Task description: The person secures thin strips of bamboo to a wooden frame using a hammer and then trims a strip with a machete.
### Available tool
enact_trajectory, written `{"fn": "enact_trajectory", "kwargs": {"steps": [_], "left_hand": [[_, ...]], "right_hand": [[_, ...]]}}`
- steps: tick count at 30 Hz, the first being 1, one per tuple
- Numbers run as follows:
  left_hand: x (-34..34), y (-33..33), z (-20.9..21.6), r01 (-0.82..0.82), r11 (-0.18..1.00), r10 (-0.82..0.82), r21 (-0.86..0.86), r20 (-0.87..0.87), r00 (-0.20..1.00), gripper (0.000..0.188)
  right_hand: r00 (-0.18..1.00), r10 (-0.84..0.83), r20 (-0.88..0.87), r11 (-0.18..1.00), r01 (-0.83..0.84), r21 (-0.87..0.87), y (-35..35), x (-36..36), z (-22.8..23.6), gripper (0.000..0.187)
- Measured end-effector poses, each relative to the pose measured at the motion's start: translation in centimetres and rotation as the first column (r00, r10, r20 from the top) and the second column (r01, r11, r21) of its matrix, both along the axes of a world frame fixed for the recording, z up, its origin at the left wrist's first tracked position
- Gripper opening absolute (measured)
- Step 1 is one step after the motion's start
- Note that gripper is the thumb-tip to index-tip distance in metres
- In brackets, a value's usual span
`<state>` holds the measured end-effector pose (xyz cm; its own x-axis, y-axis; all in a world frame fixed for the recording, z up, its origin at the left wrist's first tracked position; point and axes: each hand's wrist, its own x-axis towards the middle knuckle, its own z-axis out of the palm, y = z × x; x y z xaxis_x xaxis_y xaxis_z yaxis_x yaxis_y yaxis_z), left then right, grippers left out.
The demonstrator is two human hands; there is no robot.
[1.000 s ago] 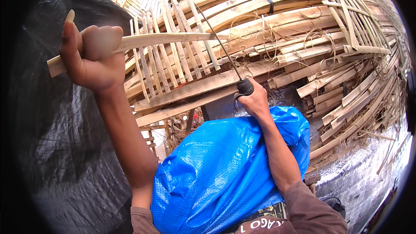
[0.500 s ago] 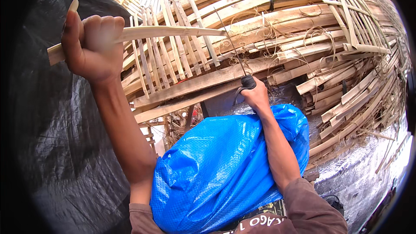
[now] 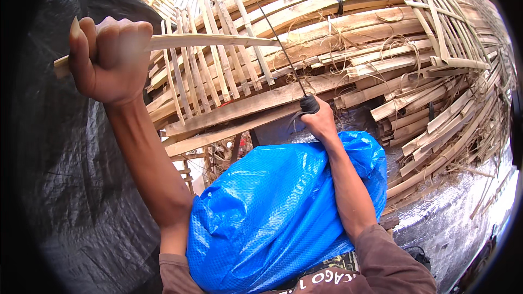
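Observation:
My left hand [image 3: 111, 57] is raised at the upper left, its fingers wrapped round a pale bamboo strip [image 3: 212, 41]. One short end sticks out past the thumb, and the long end reaches right. In the middle, my right hand [image 3: 322, 120] grips the dark wrapped handle of a long thin knife [image 3: 283, 49]. The blade is seen nearly edge-on, pointing up and slightly left. It meets or crosses the strip's right end; whether it cuts into it I cannot tell. A blue plastic sheet [image 3: 256, 207] covers my lap and passes under my right forearm.
Beyond my hands lie long split bamboo poles [image 3: 359, 24] with curly shavings. Several narrow slats [image 3: 218, 68] lean across them. More bamboo pieces [image 3: 436, 125] are piled at the right, by a slatted bamboo frame [image 3: 438, 19]. A black tarp [image 3: 81, 185] hangs at the left.
My left hand has shifted slightly left and down with the bamboo strip. The strip's right end has moved a little left, and the knife has shifted slightly left and up.

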<state>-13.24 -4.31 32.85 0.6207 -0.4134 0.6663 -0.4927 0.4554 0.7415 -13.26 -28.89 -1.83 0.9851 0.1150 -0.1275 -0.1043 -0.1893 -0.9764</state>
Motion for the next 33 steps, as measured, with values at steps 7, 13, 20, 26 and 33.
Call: {"fn": "enact_trajectory", "kwargs": {"steps": [7, 13, 20, 26, 33], "left_hand": [[-0.2, -0.3, -0.1, -0.062, 0.997, 0.061, 0.054, 0.03, 0.998, 0.043], [-0.7, -0.9, -0.7, -0.131, 0.991, 0.131, -0.005, 0.045, 0.99, 0.037], [-1.2, -2.3, -0.5, -0.169, 0.98, 0.158, 0.102, 0.112, 0.981, 0.046], [-1.1, -1.2, -0.8, -0.138, 0.982, 0.116, 0.127, 0.166, 0.979, 0.047], [-1.0, -1.5, -0.9, -0.135, 0.983, 0.11, 0.126, 0.188, 0.976, 0.047]], "right_hand": [[0.998, -0.06, -0.019, 0.996, 0.058, -0.066, 0.2, -0.8, 2.4, 0.033], [0.997, -0.06, -0.044, 0.994, 0.056, -0.096, -0.1, -0.8, 2.4, 0.033], [0.99, 0.002, 0.143, 0.999, 0.004, -0.043, -0.1, -2.3, 4.1, 0.03], [0.998, -0.061, -0.024, 0.998, 0.061, -0.025, 0.6, -0.9, 1.3, 0.026], [0.998, -0.055, 0.014, 0.999, 0.055, 0.0, 0.5, -0.9, 1.5, 0.027]]}}
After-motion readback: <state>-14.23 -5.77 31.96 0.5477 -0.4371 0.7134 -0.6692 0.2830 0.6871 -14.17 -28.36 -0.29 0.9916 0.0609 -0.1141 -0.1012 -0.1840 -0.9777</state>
